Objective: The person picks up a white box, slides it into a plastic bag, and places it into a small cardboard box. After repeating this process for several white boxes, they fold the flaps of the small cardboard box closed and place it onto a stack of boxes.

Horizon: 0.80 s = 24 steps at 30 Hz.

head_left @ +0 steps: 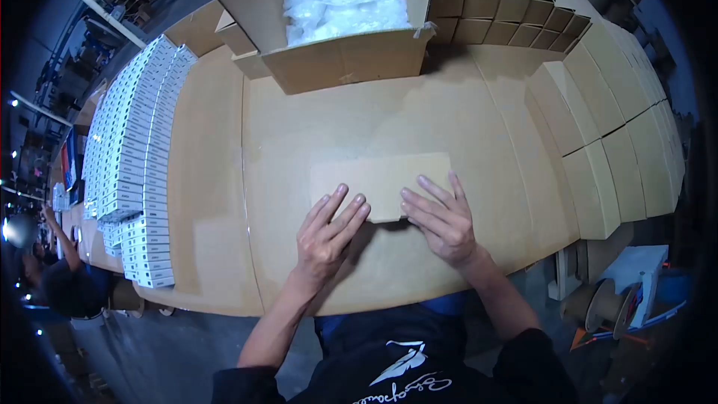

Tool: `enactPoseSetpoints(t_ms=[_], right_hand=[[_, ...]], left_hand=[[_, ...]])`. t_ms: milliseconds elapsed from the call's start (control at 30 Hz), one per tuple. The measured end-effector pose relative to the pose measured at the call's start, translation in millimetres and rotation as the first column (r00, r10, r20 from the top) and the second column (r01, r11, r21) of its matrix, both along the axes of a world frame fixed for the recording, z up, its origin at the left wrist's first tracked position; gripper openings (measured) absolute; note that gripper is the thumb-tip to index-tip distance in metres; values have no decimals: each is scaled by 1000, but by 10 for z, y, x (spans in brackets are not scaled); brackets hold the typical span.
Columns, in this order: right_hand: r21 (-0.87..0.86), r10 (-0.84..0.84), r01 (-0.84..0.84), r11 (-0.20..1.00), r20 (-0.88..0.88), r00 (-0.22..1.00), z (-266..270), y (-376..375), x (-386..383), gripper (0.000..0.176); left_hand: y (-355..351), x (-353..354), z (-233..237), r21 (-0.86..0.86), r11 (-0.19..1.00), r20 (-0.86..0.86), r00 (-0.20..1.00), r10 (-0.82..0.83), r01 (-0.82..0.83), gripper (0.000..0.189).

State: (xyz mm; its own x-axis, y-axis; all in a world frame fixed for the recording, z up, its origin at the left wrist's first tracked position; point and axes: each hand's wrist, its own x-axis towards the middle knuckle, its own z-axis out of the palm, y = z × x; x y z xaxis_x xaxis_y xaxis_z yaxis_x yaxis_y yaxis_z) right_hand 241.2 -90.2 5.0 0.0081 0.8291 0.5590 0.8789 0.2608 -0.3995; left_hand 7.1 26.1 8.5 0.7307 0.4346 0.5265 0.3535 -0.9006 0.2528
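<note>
A closed tan cardboard box (380,178) lies in front of me on the cardboard-covered table (314,123). My left hand (329,232) rests on its near left part, palm down with the fingers spread. On the near right part lies my right hand (443,217), its fingers also extended and apart. Between the two hands the box's near edge shows, with a dark shadow under it. Neither hand is wrapped round anything.
A large open carton (348,63) holding clear plastic bags (348,4) stands at the back. Stacked small white boxes (142,157) line the left. Brown boxes (591,112) are stacked right and back right. Another person (71,280) is at far left.
</note>
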Motion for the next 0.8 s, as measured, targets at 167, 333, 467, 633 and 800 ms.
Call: enactPoseSetpoints(t_ms=[167, 333, 467, 633, 800], right_hand=[[44, -110, 108, 993, 38, 993, 77, 89, -29, 26], [67, -197, 217, 974, -221, 955, 31, 120, -299, 20], [70, -180, 218, 974, -353, 918, -55, 64, -357, 13], [19, -212, 240, 970, -403, 890, 3, 132, -361, 5], [-21, -272, 289, 957, -407, 872, 19, 192, -430, 5]], left_hand=[[89, 125, 37, -24, 1000, 86, 996, 22, -20, 40], [-171, 276, -39, -84, 979, 228, 953, 200, -185, 33], [-343, 345, -145, -158, 964, 339, 905, 255, -213, 23], [-326, 446, -112, -255, 929, 345, 873, 345, -267, 10], [-388, 542, -72, -398, 871, 324, 844, 426, -287, 2]])
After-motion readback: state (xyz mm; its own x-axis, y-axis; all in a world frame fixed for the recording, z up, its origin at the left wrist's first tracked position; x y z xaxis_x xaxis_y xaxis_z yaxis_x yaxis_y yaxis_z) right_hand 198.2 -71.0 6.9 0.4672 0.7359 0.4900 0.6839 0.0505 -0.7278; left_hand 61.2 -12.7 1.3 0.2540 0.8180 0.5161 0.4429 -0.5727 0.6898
